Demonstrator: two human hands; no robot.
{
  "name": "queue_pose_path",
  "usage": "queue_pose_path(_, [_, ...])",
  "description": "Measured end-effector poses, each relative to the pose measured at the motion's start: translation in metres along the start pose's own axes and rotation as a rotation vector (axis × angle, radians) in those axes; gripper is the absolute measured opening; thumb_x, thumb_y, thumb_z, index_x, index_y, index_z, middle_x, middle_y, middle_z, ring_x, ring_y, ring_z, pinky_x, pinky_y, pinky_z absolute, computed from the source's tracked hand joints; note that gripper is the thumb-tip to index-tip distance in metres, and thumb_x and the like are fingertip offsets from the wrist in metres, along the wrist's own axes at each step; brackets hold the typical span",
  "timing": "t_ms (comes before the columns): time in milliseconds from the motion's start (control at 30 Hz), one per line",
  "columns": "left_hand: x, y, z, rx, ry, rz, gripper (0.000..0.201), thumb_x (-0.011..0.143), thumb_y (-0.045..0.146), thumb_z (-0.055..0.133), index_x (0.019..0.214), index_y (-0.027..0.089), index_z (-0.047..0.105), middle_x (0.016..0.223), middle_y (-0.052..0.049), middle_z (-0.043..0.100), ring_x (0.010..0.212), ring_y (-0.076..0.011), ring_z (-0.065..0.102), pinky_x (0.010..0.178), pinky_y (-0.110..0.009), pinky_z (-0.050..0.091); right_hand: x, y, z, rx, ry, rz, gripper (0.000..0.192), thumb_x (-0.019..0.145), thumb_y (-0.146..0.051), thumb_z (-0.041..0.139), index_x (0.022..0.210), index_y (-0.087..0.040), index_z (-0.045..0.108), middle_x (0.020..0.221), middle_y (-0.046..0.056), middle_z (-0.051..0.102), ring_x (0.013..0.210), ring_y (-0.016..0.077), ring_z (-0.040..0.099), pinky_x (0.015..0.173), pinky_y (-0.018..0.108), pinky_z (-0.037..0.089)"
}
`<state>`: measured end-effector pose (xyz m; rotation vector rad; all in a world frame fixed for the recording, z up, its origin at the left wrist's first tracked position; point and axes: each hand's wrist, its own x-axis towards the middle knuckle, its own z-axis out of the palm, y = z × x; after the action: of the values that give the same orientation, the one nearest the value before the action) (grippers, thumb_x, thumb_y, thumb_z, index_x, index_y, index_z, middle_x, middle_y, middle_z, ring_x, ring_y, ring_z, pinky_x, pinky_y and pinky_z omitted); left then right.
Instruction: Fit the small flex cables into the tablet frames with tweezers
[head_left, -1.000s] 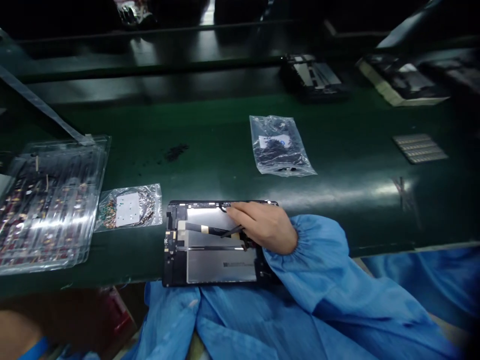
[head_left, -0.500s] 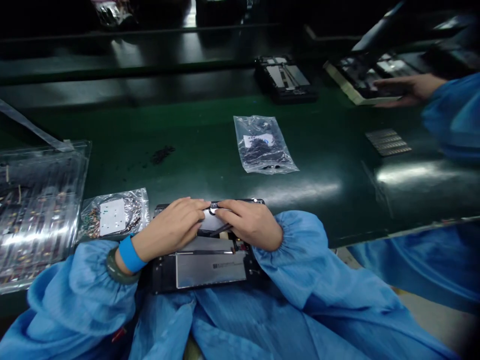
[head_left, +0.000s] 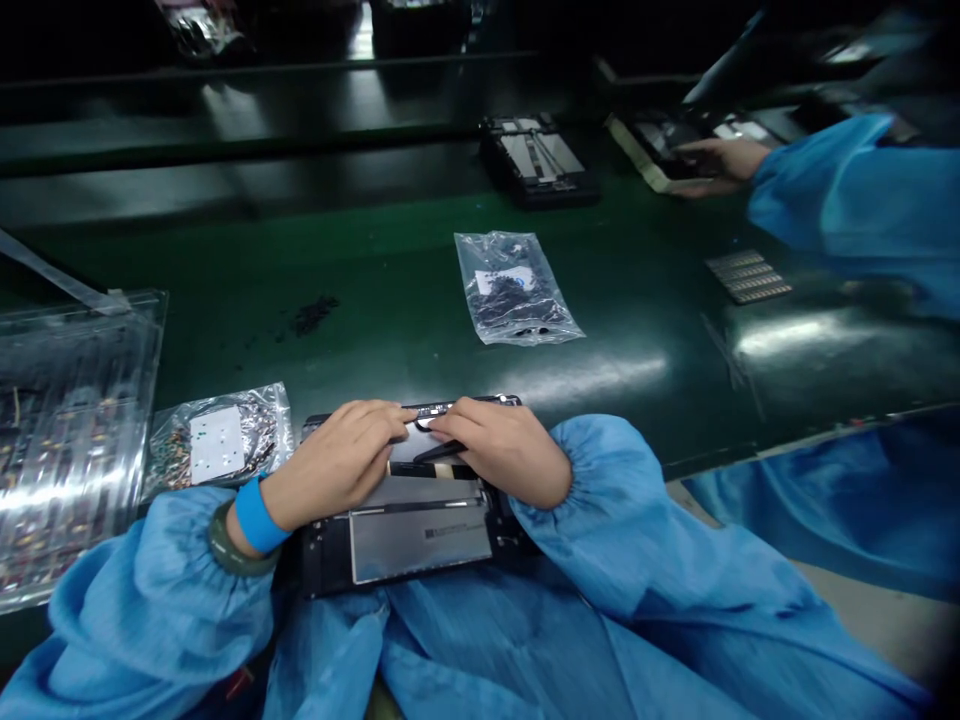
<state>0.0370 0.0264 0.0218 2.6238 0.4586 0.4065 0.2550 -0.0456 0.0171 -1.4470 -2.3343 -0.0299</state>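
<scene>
An opened tablet body [head_left: 409,540] with a silver metal plate lies at the near edge of the green bench, partly on my lap. My left hand [head_left: 337,465] rests on its upper left part, fingers pressing at the top edge. My right hand [head_left: 502,450] lies on the upper right part, its fingertips meeting the left hand's at a small part by the top rim. A thin dark tool or cable [head_left: 439,452] shows under the right fingers. Whether either hand pinches anything is hidden.
A small clear bag with coloured parts [head_left: 217,440] lies left of the tablet, beside a clear plastic tray stack [head_left: 67,430]. Another parts bag [head_left: 514,290] sits further back. A dark device [head_left: 536,160] and a co-worker's hand [head_left: 720,160] in a blue sleeve are at the far right.
My left hand has come in from the left and settled on the tablet beside the right hand. The view has shifted right, and a co-worker's arm has come into sight.
</scene>
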Motion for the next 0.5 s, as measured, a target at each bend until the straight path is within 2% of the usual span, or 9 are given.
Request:
queue_pose_path(100, [0.0, -0.001, 0.003, 0.062, 0.034, 0.031, 0.028, 0.09, 0.009, 0.042, 0.117, 0.014, 0.049, 0.127, -0.012, 0.058, 0.117, -0.0215, 0.053, 0.094, -0.042, 0.048, 0.002, -0.001, 0.001, -0.027, -0.078, 0.027, 0.016, 0.09, -0.017, 0.053, 0.093, -0.019, 0.068, 0.081, 0.001, 0.066, 0.071, 0.0124, 0.062, 0.059, 0.024, 0.039])
queue_pose_path(200, [0.001, -0.001, 0.004, 0.111, 0.014, 0.06, 0.03, 0.09, 0.008, 0.042, 0.119, 0.013, 0.05, 0.124, -0.011, 0.06, 0.117, -0.0225, 0.053, 0.094, -0.042, 0.048, 0.005, -0.002, -0.003, -0.016, -0.173, 0.076, 0.017, 0.091, -0.019, 0.053, 0.096, -0.02, 0.068, 0.084, 0.002, 0.067, 0.074, 0.0134, 0.064, 0.06, 0.024, 0.04])
queue_pose_path(367, [0.002, -0.003, 0.002, 0.054, 0.009, -0.006, 0.025, 0.092, 0.01, 0.041, 0.114, 0.014, 0.052, 0.121, -0.009, 0.061, 0.114, -0.019, 0.055, 0.095, -0.038, 0.048, 0.0, 0.001, -0.016, 0.089, -0.302, 0.115, 0.026, 0.085, -0.012, 0.057, 0.109, -0.022, 0.064, 0.096, 0.002, 0.069, 0.086, 0.0147, 0.065, 0.066, 0.024, 0.044])
queue_pose_path(433, [0.002, -0.004, 0.002, 0.077, 0.0, -0.001, 0.029, 0.092, 0.009, 0.038, 0.118, 0.014, 0.051, 0.122, -0.009, 0.061, 0.114, -0.0187, 0.055, 0.095, -0.037, 0.048, -0.007, 0.002, -0.02, 0.061, -0.277, 0.104, 0.028, 0.086, -0.011, 0.053, 0.11, -0.022, 0.063, 0.095, 0.002, 0.069, 0.082, 0.0148, 0.064, 0.062, 0.024, 0.044])
queue_pose_path(500, [0.001, -0.005, 0.004, 0.152, -0.014, 0.027, 0.036, 0.092, 0.007, 0.037, 0.126, 0.013, 0.047, 0.123, -0.01, 0.061, 0.115, -0.0205, 0.054, 0.094, -0.039, 0.048, -0.015, 0.002, -0.021, -0.012, -0.199, 0.065, 0.03, 0.089, -0.01, 0.047, 0.11, -0.021, 0.063, 0.092, 0.003, 0.068, 0.076, 0.0143, 0.063, 0.058, 0.024, 0.042])
